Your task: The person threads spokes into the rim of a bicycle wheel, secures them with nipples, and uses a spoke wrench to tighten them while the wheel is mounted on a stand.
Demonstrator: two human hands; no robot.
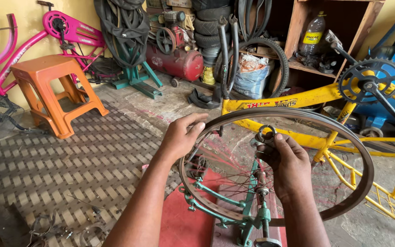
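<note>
The yellow bicycle frame [307,98] lies overturned across the right side of the workshop, its black chainring [370,77] and crank sticking up. Just in front of it a bare wheel rim [364,183] sits in a green truing stand [248,215], which rests on a red mat [179,219]; the thin spokes run in to the hub at the stand's upright. Well to the left of the yellow frame stands an orange plastic stool [53,87], with a pink bicycle [65,32] against the wall behind it, and a red air compressor [177,59] further along beside hanging tyres.

The left hand [181,135] rests on the rim's upper left edge, fingers curled over the metal and thumb laid along the top. The right hand [289,162] is raised over the hub, its fingertips pinching a small round spoke wrench [267,134] just under the rim's top arc.
</note>
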